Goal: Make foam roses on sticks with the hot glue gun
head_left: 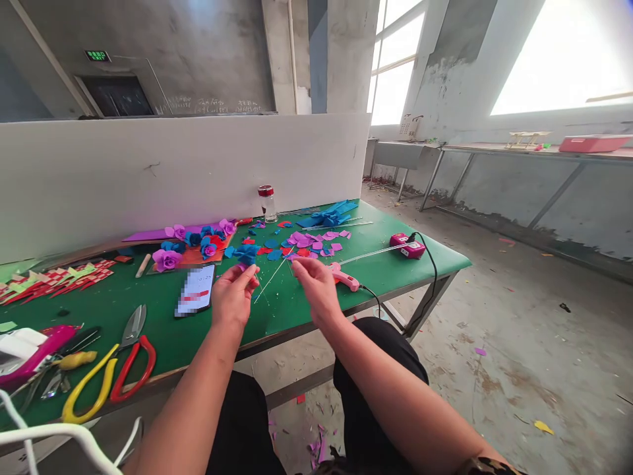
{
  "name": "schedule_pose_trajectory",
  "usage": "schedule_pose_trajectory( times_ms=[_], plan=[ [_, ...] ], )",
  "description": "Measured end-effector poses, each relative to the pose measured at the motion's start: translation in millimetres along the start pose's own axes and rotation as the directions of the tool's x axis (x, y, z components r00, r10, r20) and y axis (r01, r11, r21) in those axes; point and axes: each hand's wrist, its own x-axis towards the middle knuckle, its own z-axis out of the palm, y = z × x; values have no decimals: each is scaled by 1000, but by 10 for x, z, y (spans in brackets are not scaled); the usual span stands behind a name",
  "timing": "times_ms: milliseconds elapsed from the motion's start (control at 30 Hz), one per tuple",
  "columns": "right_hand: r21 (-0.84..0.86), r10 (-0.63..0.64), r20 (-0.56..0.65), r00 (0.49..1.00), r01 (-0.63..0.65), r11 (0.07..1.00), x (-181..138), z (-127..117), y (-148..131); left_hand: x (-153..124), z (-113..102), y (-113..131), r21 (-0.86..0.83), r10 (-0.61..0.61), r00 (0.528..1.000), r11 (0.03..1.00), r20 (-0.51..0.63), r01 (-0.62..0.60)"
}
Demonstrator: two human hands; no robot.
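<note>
In front of me, my left hand (231,293) pinches a blue paper flower (246,253) from below, its petals pointing up and away. My right hand (316,284) is a short way to its right, thumb and fingers pressed together; what sits between them, if anything, is too small to tell. A pink glue gun (346,278) lies just beyond my right hand, with a clear glue stick (373,252) running out from its back. Loose purple petals (316,240) are scattered behind the hands. Thin wires (270,282) lie on the green table between the hands.
Left of my hands are a phone (194,291), red-and-yellow scissors (133,330) and finished paper flowers (168,259). A red-lidded jar (267,203) stands by the white partition (188,171). A pink power socket (407,245) with a black cord sits near the right edge.
</note>
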Motion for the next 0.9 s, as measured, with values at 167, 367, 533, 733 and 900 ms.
schedule_pose_trajectory(
  times_ms=[167,367,533,733,900],
  plan=[
    [72,139,-31,990,-137,988,292,-229,30,64,-38,164,-265,-238,967,931,85,253],
    [164,202,130,971,-222,961,256,-135,-4,12,-59,245,-313,-235,939,898,250,308],
    [77,158,120,980,-168,983,236,-98,-5,24,-73,159,-204,-155,956,957,249,208],
    [26,82,159,984,-87,996,220,-17,27,-103,40,24,-31,-50,979,998,200,58],
    [-47,37,80,996,-33,998,202,-3,93,-212,124,-56,11,-20,987,1000,158,19]
  ],
)
